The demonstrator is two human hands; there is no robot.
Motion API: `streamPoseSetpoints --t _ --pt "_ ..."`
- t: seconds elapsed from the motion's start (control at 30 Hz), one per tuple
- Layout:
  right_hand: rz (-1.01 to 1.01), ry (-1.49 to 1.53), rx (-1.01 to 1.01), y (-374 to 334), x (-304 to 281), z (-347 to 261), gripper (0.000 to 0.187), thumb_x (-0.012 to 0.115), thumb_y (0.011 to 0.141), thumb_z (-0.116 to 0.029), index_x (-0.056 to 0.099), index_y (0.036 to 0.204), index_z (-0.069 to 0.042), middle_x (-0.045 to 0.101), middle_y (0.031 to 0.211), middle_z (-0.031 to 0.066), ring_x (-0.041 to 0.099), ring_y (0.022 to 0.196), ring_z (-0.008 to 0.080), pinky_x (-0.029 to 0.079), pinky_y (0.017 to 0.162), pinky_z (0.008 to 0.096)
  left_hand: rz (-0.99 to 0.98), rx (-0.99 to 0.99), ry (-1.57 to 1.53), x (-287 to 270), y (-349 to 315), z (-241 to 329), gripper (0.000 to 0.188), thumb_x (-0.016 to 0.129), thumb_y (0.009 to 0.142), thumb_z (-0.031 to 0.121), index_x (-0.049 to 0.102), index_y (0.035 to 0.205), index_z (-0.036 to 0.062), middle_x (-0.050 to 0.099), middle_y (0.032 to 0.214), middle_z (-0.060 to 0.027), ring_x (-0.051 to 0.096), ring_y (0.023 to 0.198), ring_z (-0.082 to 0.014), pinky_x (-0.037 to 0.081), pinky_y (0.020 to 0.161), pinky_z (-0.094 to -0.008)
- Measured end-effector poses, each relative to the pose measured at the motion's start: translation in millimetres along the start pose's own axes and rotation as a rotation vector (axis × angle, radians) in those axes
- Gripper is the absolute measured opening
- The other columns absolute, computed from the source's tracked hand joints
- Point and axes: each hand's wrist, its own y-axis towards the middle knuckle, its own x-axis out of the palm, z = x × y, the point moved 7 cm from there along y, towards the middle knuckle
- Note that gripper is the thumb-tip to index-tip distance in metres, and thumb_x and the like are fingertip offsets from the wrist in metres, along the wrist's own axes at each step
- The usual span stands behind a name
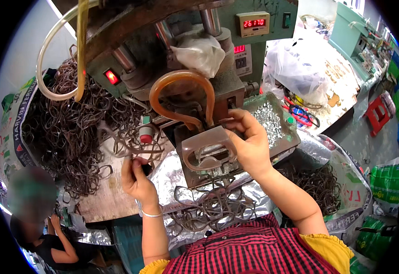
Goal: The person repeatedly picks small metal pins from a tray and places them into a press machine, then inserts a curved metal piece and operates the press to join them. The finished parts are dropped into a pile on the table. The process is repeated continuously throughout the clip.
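Note:
My right hand [253, 145] pinches the right end of a grey-brown, goggle-shaped plastic frame [204, 139]. The frame is over the small metal bed [192, 176] of a press, and some fingertips are hidden behind the machine's edge. To the left, my left hand [139, 180] is closed at thumb and forefinger on a thin brown plastic loop [128, 148], smeared by motion. Just behind it stands a red push button [146, 137]. Several similar dark loops [213, 208] lie on silver foil in front of the press.
The green press [163, 68] has steel columns and a bent orange hose [181, 75]. A metal tray [272, 128] of small shiny pieces sits to its right. Heaped loops [67, 137] fill the left side; a sack [345, 192] stands at right. Another person [48, 228] works at lower left.

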Motion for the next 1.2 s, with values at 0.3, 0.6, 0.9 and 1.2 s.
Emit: streamPoseSetpoints --t 0.3,0.6,0.9,1.2 --pt "-0.015 0.066 0.083 -18 26 -27 0.044 0.06 0.085 0.004 0.048 0.128 0.006 0.061 0.119 0.0121 0.061 0.103 0.0143 0.047 0.092 0.028 -0.112 0.616 -0.012 44 36 113 0.028 0.051 0.098 0.001 0.055 0.124 -0.0069 0.069 0.093 -0.0161 0.062 0.072 -0.0154 0.053 0.067 -0.0268" --pt "0.241 -1.502 -0.233 1 -100 14 0.021 0.073 0.078 -0.019 0.069 0.095 -0.008 0.058 0.124 0.0187 0.045 0.129 0.0361 0.046 0.091 0.0471 -0.549 0.804 0.041 99 -19 128 0.037 0.066 0.066 -0.004 0.072 0.101 0.005 0.065 0.086 -0.0097 0.06 0.065 -0.0234 0.048 0.053 -0.0318" --pt "0.321 -1.187 -0.353 14 -110 -1 0.01 0.07 0.076 -0.014 0.067 0.082 -0.007 0.065 0.098 0.0116 0.059 0.102 0.0345 0.048 0.084 0.0434 -0.507 0.807 0.018 101 -25 118 0.04 0.069 0.063 -0.005 0.071 0.101 0.0049 0.065 0.084 -0.0061 0.06 0.066 -0.0221 0.049 0.054 -0.0329" --pt "-0.231 -1.545 -0.592 29 -69 31 0.028 0.069 0.074 -0.017 0.06 0.099 -0.008 0.058 0.12 0.0111 0.051 0.122 0.0286 0.049 0.076 0.0414 -0.566 0.743 0.069 101 -29 118 0.022 0.064 0.078 -0.008 0.066 0.097 0.0016 0.07 0.097 -0.0148 0.066 0.075 -0.0282 0.051 0.062 -0.0327"
